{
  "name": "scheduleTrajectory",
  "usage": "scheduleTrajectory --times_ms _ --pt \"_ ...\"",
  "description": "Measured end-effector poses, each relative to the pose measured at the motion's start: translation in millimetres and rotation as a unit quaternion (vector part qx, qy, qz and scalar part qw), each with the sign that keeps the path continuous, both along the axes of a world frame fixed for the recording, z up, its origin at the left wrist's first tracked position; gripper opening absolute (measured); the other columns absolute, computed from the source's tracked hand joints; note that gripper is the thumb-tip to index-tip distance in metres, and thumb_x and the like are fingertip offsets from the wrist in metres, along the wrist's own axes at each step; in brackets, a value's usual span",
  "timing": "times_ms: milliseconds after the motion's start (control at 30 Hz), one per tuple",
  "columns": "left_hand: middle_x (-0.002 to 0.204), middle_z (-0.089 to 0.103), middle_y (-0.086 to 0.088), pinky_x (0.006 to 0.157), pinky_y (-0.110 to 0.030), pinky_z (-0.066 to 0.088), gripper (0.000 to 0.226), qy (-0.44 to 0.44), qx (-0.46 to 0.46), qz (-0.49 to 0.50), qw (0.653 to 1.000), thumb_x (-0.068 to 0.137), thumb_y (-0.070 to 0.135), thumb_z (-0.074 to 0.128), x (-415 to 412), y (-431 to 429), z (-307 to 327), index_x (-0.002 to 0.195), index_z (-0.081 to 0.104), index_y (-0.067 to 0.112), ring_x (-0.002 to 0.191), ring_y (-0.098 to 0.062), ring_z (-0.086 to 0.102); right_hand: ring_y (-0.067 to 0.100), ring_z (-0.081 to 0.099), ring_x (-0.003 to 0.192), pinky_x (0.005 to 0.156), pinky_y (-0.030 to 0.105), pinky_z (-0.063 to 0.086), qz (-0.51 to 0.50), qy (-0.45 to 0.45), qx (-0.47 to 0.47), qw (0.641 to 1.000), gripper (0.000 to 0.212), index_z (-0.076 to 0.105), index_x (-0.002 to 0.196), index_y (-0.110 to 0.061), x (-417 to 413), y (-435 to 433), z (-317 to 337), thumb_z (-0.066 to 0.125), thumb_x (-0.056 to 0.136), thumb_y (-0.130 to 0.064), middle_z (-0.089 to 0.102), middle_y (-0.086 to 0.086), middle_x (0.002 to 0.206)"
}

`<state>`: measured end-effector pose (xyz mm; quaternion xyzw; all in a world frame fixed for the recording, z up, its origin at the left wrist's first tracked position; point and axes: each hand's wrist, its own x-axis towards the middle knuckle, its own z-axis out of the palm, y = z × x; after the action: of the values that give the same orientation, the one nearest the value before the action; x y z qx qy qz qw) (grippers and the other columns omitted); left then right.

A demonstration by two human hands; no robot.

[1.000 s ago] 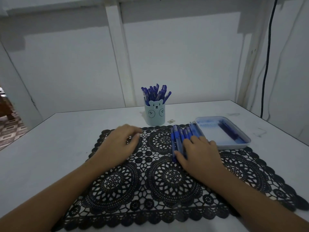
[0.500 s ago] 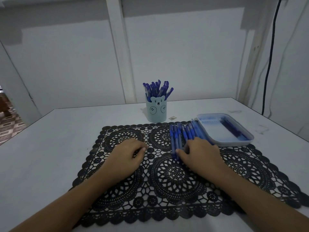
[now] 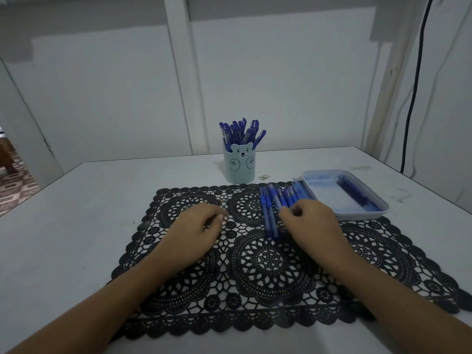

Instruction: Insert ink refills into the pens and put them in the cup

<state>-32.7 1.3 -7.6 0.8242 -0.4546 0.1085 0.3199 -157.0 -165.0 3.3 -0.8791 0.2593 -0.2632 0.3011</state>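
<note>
Left hand (image 3: 196, 229), right hand (image 3: 310, 223), both curled

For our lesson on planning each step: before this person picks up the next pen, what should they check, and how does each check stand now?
1. Pens within reach: the row of pens lies on the mat under the right hand: ok.
2. One pen singled out: the fingers curl over the row: cannot tell.
3. Left hand free: it rests on the mat and holds nothing: ok.
4. Refills ready in the tray: ok.
5. Room in the cup: crowded with pens: cannot tell.
</note>
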Motion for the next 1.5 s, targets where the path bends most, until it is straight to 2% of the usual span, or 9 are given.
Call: scheduleTrajectory --times_ms 133,267,433,567,700,900,1067,1300,1500 --pt "0.086 0.068 0.011 0.071 -0.016 0.048 0.021 0.171 -0.051 0.001 0.984 0.094 0.027 0.046 -13 -13 9 0.096 0.066 0.021 0.073 -0.004 0.060 0.014 0.050 0.060 0.073 0.037 0.044 0.035 -0.072 0.019 0.997 0.031 0.057 0.065 -0.010 -5 14 1 0.049 0.088 -0.031 0.054 -0.003 0.061" --pt "0.089 0.069 -0.009 0.068 -0.029 0.055 0.031 0.455 -0.137 -0.044 0.879 0.091 0.035 0.047 -20 -21 15 0.092 0.065 0.009 0.075 -0.015 0.062 0.004 0.043 0.065 0.077 0.033 0.039 0.108 -0.061 -0.030 0.992 0.024 0.051 0.067 -0.023 -7 36 -3 0.049 0.088 -0.035 0.047 -0.010 0.070" --pt "0.075 0.069 -0.009 0.063 -0.028 0.056 0.013 0.559 -0.211 -0.027 0.801 0.091 0.013 0.051 -16 -18 18 0.088 0.059 0.003 0.066 -0.016 0.067 0.003 0.040 0.074 0.078 0.029 0.034 0.193 0.001 -0.133 0.972 0.023 0.053 0.078 -0.026 -5 41 -13 0.042 0.090 -0.043 0.044 -0.014 0.078" --pt "0.069 0.057 -0.004 0.062 -0.028 0.054 0.018 0.423 -0.156 0.006 0.893 0.095 0.010 0.043 -13 -13 25 0.101 0.059 0.011 0.058 -0.012 0.059 0.013 0.047 0.091 0.079 0.034 0.044 0.147 -0.071 -0.232 0.959 0.038 0.055 0.104 -0.020 -3 31 -16 0.035 0.086 -0.046 0.053 -0.004 0.099" --pt "0.067 0.055 0.002 0.051 -0.016 0.037 0.016 0.084 -0.037 -0.002 0.996 0.093 0.017 0.045 -13 -4 23 0.098 0.058 0.026 0.053 -0.005 0.045 0.028 0.052 0.110 0.085 0.041 0.046 0.087 -0.108 -0.361 0.922 0.048 0.044 0.127 -0.012 2 18 -21 0.043 0.084 -0.033 0.053 0.012 0.121" --pt "0.074 0.048 0.017 0.050 -0.009 0.027 0.036 -0.143 0.064 -0.029 0.987 0.090 0.044 0.037 -12 4 10 0.104 0.062 0.022 0.059 0.000 0.045 0.027 0.056 0.106 0.079 0.039 0.048 0.065 -0.082 -0.449 0.887 0.038 0.060 0.110 -0.010 5 14 -22 0.042 0.084 -0.032 0.060 0.011 0.116" --pt "0.072 0.056 0.008 0.051 -0.011 0.028 0.032 -0.256 0.102 -0.088 0.957 0.089 0.032 0.039 -17 2 7 0.094 0.066 0.016 0.055 -0.007 0.050 0.017 0.058 0.065 0.055 0.027 0.042 0.178 -0.054 -0.436 0.881 0.030 0.062 0.091 -0.012 6 14 -27 0.036 0.089 -0.028 0.061 0.001 0.080" --pt "0.073 0.057 0.003 0.057 -0.018 0.032 0.034 -0.295 0.076 -0.119 0.945 0.092 0.031 0.039 -17 1 5 0.093 0.067 0.011 0.060 -0.009 0.048 0.011 0.039 0.041 0.035 0.021 0.025 0.202 -0.038 -0.422 0.883 0.028 0.054 0.083 -0.017 -1 15 -20 0.033 0.092 -0.032 0.048 -0.006 0.059" --pt "0.072 0.057 0.002 0.054 -0.018 0.033 0.034 -0.307 0.086 -0.122 0.940 0.092 0.029 0.040 -14 4 5 0.092 0.068 0.010 0.059 -0.011 0.050 0.005 0.039 0.036 0.039 0.008 0.012 0.226 -0.017 -0.388 0.893 0.030 0.057 0.087 -0.024 -6 6 -15 0.036 0.092 -0.044 0.051 -0.010 0.050"
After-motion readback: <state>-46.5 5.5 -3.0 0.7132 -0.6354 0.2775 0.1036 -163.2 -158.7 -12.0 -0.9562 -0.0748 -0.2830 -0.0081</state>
